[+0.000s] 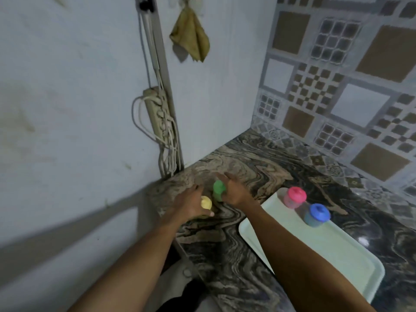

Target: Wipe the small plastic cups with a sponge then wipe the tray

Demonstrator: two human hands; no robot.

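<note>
While your left hand (191,204) grips a yellow item (206,202), sponge or cup unclear, your right hand (235,191) touches the green cup (218,189) on the desk (247,158); whether it grips, you cannot tell. Pink cup (294,197), blue cup (316,215): on tray (337,255). Judged remaining: 2 cups, then tray.

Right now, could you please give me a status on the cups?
Left hand grips yellow item, sponge or cup unclear. Right hand against green cup, grip unclear. Pink cup, blue cup on tray. Nothing blocking.
</note>
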